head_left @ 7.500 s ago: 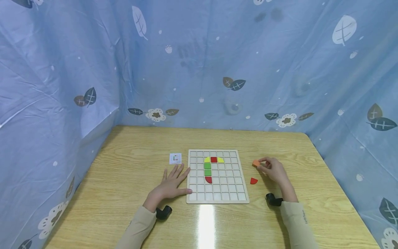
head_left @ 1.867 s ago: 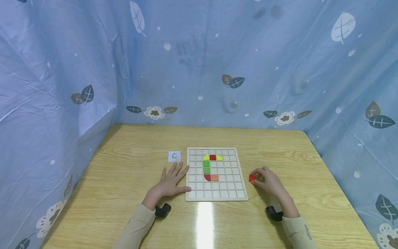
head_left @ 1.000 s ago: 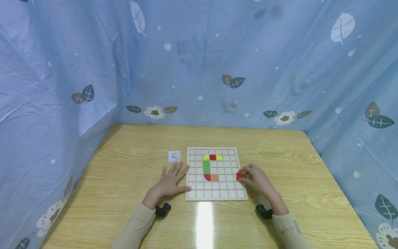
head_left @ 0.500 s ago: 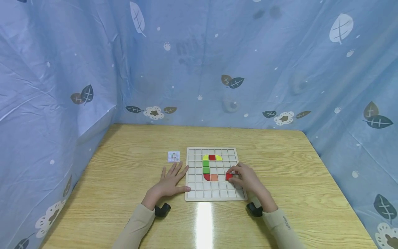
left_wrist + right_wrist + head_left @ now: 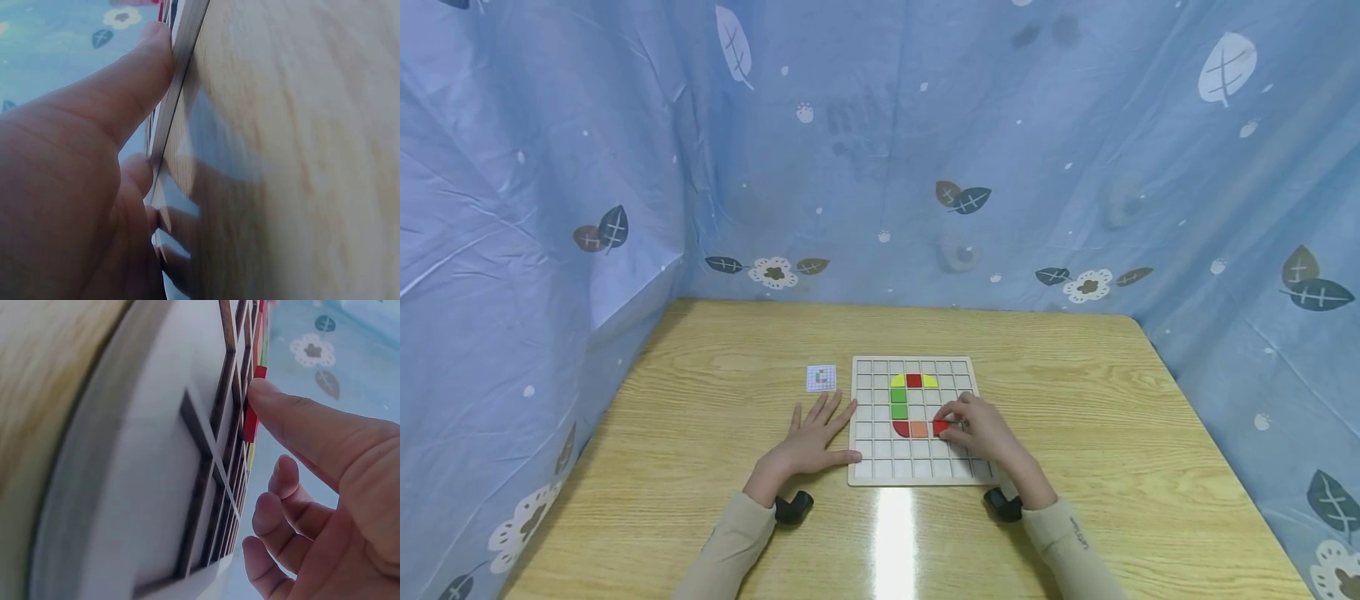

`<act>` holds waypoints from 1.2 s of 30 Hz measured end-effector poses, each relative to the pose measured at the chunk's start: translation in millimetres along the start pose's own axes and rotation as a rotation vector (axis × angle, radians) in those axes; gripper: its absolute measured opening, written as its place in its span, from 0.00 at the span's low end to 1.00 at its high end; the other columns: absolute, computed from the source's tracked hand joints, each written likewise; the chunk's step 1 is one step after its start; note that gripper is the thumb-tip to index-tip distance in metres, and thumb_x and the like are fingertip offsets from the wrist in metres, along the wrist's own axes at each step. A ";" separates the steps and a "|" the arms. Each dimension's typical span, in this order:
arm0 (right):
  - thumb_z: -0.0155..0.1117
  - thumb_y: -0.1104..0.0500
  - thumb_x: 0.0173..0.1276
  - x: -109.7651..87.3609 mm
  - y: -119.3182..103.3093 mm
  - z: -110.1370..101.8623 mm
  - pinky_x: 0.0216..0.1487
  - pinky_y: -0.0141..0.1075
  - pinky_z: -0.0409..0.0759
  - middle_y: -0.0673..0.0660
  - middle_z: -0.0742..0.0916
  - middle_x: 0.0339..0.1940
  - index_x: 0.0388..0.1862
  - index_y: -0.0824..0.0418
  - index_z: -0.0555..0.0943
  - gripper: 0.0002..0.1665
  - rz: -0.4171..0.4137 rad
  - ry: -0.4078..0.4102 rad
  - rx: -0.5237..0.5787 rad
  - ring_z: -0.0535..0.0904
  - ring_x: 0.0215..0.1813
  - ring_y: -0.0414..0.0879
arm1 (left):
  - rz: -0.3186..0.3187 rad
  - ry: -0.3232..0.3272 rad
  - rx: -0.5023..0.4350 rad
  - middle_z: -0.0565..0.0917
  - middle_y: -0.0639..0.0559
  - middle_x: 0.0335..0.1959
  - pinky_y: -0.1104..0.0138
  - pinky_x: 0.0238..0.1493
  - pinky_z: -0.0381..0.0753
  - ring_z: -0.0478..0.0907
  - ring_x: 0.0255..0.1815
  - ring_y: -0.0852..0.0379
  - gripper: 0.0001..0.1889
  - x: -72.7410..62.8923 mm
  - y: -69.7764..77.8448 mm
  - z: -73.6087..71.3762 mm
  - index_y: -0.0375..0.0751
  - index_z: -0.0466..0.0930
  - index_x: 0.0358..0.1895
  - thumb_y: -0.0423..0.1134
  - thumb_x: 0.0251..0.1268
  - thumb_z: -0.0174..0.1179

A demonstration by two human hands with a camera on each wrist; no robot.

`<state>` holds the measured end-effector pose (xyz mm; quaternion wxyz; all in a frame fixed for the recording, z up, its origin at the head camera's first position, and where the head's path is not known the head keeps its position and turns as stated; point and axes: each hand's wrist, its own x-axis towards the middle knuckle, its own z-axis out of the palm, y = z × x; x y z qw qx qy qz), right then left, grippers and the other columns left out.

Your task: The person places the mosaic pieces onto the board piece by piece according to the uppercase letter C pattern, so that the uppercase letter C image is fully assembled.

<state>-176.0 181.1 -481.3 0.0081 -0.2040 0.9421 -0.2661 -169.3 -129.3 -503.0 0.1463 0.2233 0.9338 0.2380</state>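
My right hand (image 5: 988,428) pinches a red quarter-round tile (image 5: 941,427) between thumb and fingers, low over the gridded board (image 5: 917,482). The tile is just right of an orange square tile (image 5: 918,429); in the right wrist view, the red tile (image 5: 251,419) stands tilted above the grid. My left hand (image 5: 803,447) lies with fingers spread at the board's left side, its thumb (image 5: 140,75) on the rim. On the board, yellow quarter-rounds flank a dark red square (image 5: 913,381), two green squares (image 5: 899,403) run down below the left one, and a dark red quarter-round (image 5: 901,429) follows.
A small card with a printed grid pattern (image 5: 822,378) lies left of the board, by my left fingertips. Both sit on a wooden table (image 5: 1045,350). Patterned blue cloth (image 5: 880,167) hangs behind and at the sides. Black wrist-worn cameras (image 5: 795,507) stick out near each wrist.
The orange tile, earlier held right of the board, now lies on the grid. My right hand picked up the red quarter-round from the table and carried it left over the board. Left hand stayed.
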 end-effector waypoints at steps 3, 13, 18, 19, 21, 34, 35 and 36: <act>0.71 0.57 0.55 1.1 -0.7 0.8 0.29 0.29 0.65 0.51 0.77 0.29 0.37 0.53 0.83 0.10 -0.017 -0.002 -0.004 0.68 0.30 0.43 | 0.004 0.006 -0.004 0.41 0.47 0.76 0.40 0.66 0.24 0.31 0.75 0.44 0.45 -0.4 0.3 0.0 0.54 0.45 0.74 0.65 0.58 0.53; 0.71 0.57 0.54 2.5 -2.9 2.5 0.27 0.29 0.65 0.50 0.76 0.28 0.38 0.53 0.84 0.11 -0.038 -0.008 0.003 0.65 0.27 0.40 | 0.000 0.002 0.001 0.40 0.48 0.76 0.40 0.66 0.24 0.30 0.75 0.45 0.45 -0.6 0.7 -0.8 0.55 0.44 0.74 0.65 0.58 0.53; 0.71 0.56 0.54 3.1 -1.8 3.6 0.27 0.29 0.65 0.49 0.75 0.28 0.38 0.52 0.84 0.11 -0.001 -0.024 0.012 0.65 0.26 0.40 | 0.000 -0.001 0.000 0.40 0.48 0.76 0.40 0.67 0.24 0.30 0.75 0.45 0.44 -0.1 1.6 -1.6 0.55 0.44 0.74 0.65 0.58 0.53; 0.71 0.56 0.54 3.0 -1.4 3.7 0.27 0.29 0.65 0.49 0.75 0.28 0.38 0.52 0.84 0.11 0.005 -0.026 0.012 0.65 0.26 0.40 | 0.001 -0.002 0.001 0.40 0.48 0.76 0.40 0.67 0.24 0.30 0.75 0.45 0.44 0.0 1.9 -1.5 0.54 0.44 0.74 0.65 0.58 0.53; 0.72 0.56 0.54 2.7 -0.7 3.7 0.27 0.29 0.65 0.49 0.75 0.28 0.38 0.52 0.84 0.11 0.016 -0.030 0.012 0.65 0.26 0.40 | 0.003 -0.002 -0.001 0.40 0.47 0.76 0.40 0.67 0.25 0.31 0.75 0.44 0.44 0.2 2.2 -1.1 0.53 0.45 0.74 0.64 0.58 0.54; 0.69 0.54 0.58 -1.6 11.5 -11.1 0.34 0.36 0.70 0.54 0.80 0.33 0.44 0.56 0.83 0.15 -0.020 0.138 -0.029 0.75 0.34 0.46 | 0.008 0.057 0.098 0.47 0.45 0.75 0.40 0.68 0.32 0.39 0.75 0.44 0.42 0.1 3.3 -1.9 0.54 0.50 0.73 0.65 0.57 0.53; 0.68 0.54 0.58 -1.5 14.3 -12.7 0.36 0.39 0.70 0.55 0.81 0.36 0.46 0.56 0.83 0.16 -0.027 0.164 -0.042 0.76 0.37 0.48 | 0.020 0.081 0.109 0.49 0.45 0.75 0.40 0.68 0.33 0.42 0.75 0.44 0.41 -0.2 3.5 -3.0 0.54 0.53 0.73 0.65 0.57 0.53; 0.68 0.53 0.59 -1.0 17.0 -14.9 0.38 0.42 0.71 0.56 0.81 0.38 0.47 0.57 0.82 0.18 -0.031 0.191 -0.051 0.77 0.40 0.51 | 0.034 0.110 0.118 0.51 0.44 0.74 0.40 0.68 0.34 0.44 0.75 0.44 0.40 -0.3 3.3 -4.3 0.53 0.55 0.72 0.64 0.58 0.54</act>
